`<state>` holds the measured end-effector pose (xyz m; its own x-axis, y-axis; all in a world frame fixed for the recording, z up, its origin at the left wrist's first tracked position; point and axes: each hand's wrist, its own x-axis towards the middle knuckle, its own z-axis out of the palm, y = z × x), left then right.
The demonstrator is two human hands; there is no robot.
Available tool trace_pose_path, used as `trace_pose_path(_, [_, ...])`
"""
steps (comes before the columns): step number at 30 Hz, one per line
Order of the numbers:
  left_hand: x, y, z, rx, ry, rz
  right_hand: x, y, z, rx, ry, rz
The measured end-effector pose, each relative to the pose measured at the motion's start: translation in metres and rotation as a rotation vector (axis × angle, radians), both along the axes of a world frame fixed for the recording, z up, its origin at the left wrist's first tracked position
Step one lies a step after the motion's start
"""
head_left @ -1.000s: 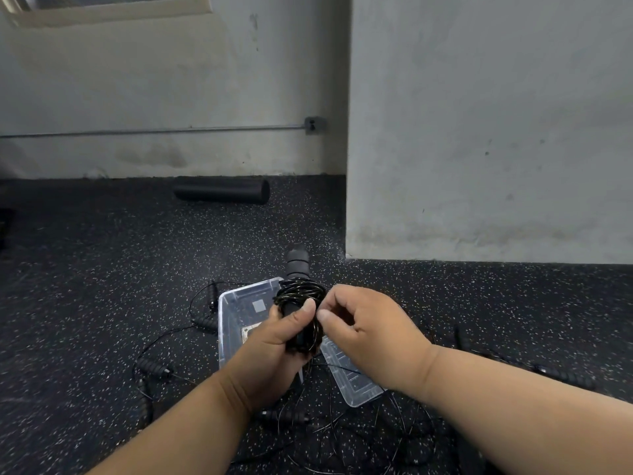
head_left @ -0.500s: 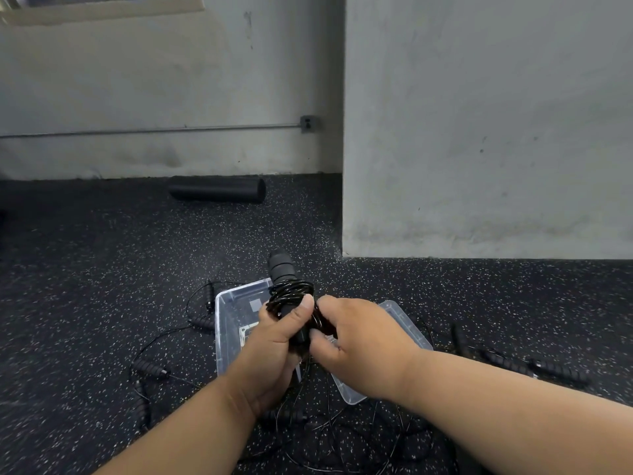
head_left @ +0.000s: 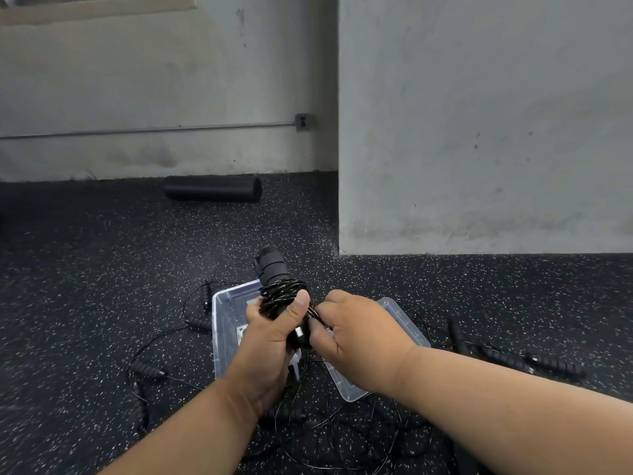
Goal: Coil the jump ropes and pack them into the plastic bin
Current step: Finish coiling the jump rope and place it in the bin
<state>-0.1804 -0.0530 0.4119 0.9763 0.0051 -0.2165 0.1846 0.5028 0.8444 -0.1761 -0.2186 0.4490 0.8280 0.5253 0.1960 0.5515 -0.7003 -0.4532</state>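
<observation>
Gripping a pair of black jump-rope handles (head_left: 274, 269) wound round with thin cable, the left hand (head_left: 270, 344) has its fingers curled about the bundle and its thumb pressed across the coils. The right hand (head_left: 356, 334) sits just beside it, its fingertips pinched together on the cable at the lower end of the handles. Both hands are held above the clear plastic bin (head_left: 222, 323), which stands on the speckled black floor (head_left: 102, 269); a clear lid (head_left: 404, 323) lies right of it, partly hidden by the right hand. Loose jump ropes (head_left: 147, 368) with ribbed black handles sprawl around the bin on both sides. A black foam roller (head_left: 212, 188) lies well away by the wall (head_left: 479, 132).
</observation>
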Motion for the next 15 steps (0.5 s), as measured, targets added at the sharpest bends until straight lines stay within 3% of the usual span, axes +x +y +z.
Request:
trace_pose_path(7, [0.002,-0.003,0.002,-0.034,-0.03,0.104,0.004,0.003,-0.011,0.217,0.042,-0.102])
trace_pose_path(15, [0.005,-0.003,0.0,0.025,0.01,0.139,0.002,0.005,-0.017,0.561,0.214,-0.23])
